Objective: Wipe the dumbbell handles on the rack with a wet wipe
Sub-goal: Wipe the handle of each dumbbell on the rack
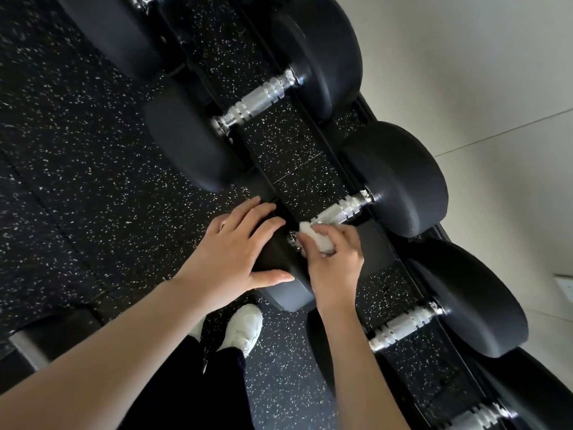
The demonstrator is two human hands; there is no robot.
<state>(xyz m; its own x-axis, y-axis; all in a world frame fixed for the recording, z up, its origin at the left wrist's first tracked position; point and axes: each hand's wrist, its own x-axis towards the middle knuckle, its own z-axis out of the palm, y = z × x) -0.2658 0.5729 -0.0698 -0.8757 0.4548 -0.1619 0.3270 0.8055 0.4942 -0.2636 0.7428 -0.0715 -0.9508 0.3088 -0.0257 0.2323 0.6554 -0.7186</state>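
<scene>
So we've got our left hand spread flat over the near black head of the dumbbell we're working on, fingers straight and wide, thumb along its lower edge. Pretty sure that's just to stop it rolling in its cradle while we scrub. Our right hand has the wet wipe bunched up into a wad, fingers curled round it, pressed against the near end of the knurled chrome handle, right where it meets that head. The far part of the handle is bare and shiny, so we'd guess this one's only partly done.

The dumbbell sits across the rack, heads on the rails, handle bridging the gap, which leaves it nicely exposed from above. Next handle up the row and the one down the row sit the same way, well apart from us. Can't tell if those are wiped. Speckled rubber floor underneath, our white shoe below.
</scene>
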